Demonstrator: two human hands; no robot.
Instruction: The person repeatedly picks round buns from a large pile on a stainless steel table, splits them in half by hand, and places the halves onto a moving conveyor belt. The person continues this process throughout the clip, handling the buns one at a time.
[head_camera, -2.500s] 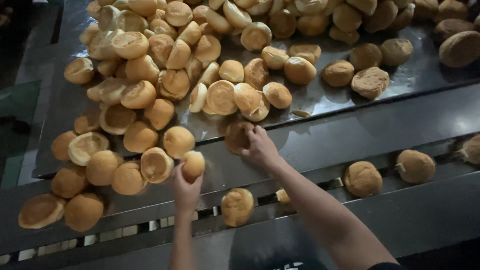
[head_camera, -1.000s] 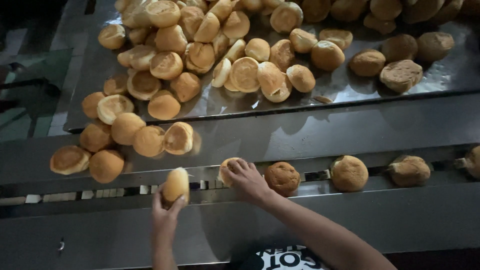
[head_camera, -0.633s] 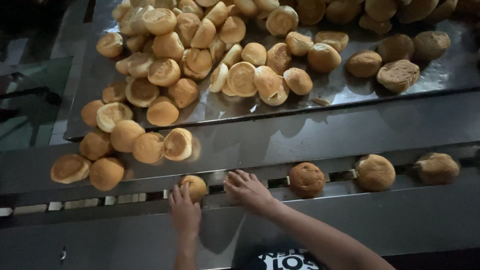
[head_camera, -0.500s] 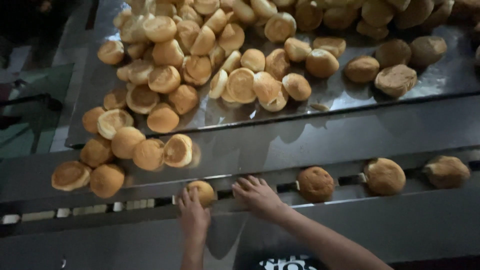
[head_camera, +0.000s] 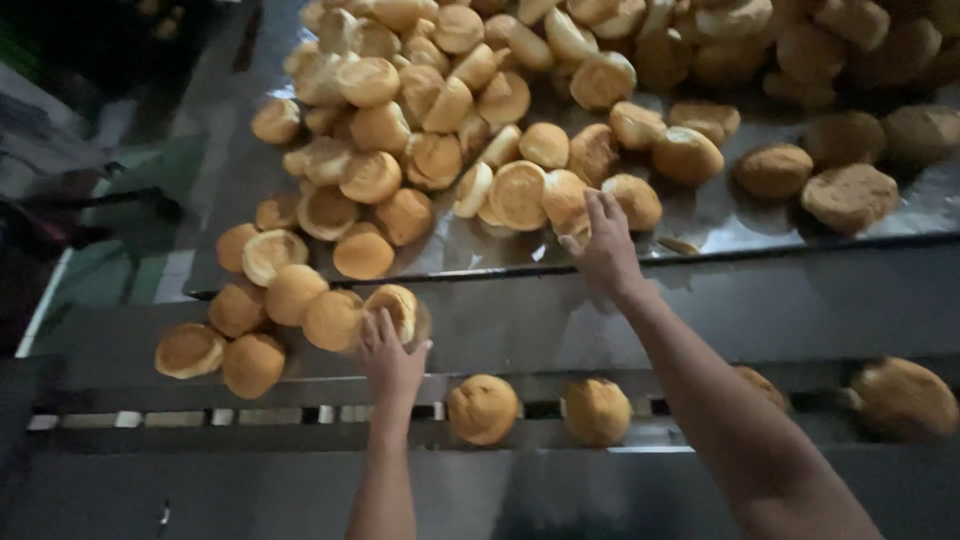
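Left hand (head_camera: 392, 358) fingers spread, touching a bun (head_camera: 395, 310). Right hand (head_camera: 603, 245) open, reaching the bun pile (head_camera: 520, 195) on the tray (head_camera: 700, 215); two rolls (head_camera: 483, 408) below on the rail.

An industrial bakery: heaped buns (head_camera: 470, 110) on steel table (head_camera: 720, 215) (conveyor track (head_camera: 300, 412) below).

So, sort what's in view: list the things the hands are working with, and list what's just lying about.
In hand:
- left hand on a tilted bun at the heap's lower edge
- right hand reaching a bun on the steel tray

Lying about:
- two buns in the lower channel
- dark buns far right
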